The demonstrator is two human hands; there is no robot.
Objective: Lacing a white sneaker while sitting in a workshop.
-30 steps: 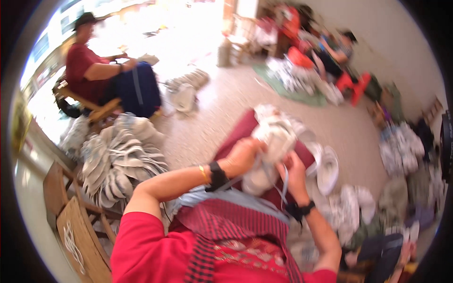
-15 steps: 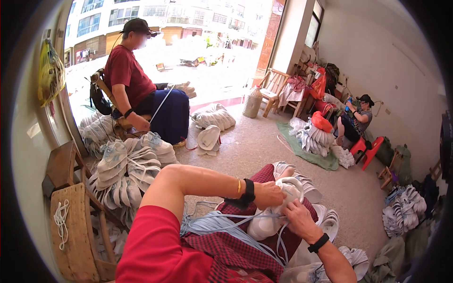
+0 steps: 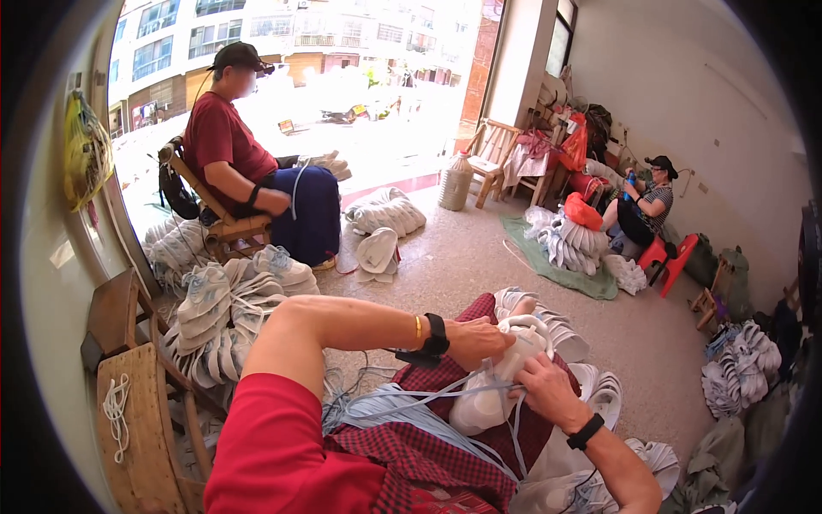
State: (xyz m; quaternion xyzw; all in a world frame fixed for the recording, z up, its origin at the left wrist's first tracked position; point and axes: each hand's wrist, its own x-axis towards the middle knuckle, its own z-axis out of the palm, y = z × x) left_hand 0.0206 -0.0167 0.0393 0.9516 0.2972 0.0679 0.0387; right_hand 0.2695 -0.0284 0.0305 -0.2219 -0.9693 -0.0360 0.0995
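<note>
Since the half-second-earlier frame, the far-left seated person [image 3: 224, 137] in a dark red shirt has brought a hand up from low beside the chair to lap level; the wearer's white shoe [image 3: 479, 407] remains on the lap, near and right of centre, its toe toward the wearer. Left hand [image 3: 475, 341] lies across the shoe's upper close to the opening, fingers bent and nearly together; their tips are partly hidden, and whether they pinch a lace cannot be told. Right hand [image 3: 548, 390] is curled closed on the right side of the shoe, with a pale lace [image 3: 516, 428] trailing below it; the exact grip on that lace cannot be told. To the near left of the shoe, a bundle of light blue laces [image 3: 402, 411] lies over a red-and-black checked cloth [image 3: 377, 445]. Just right of the knee stand more white shoes [image 3: 606, 397]. Left of the wearer, a heap of shoe uppers [image 3: 205, 321] sits beyond a wooden bench [image 3: 141, 420] bearing a coiled white cord [image 3: 116, 415]. Far off, a plastic jug [image 3: 454, 182] stands beside a bamboo chair [image 3: 494, 154]. Far right, another person [image 3: 655, 204] in a striped top sits near a green mat [image 3: 591, 288] with shoe parts.
</note>
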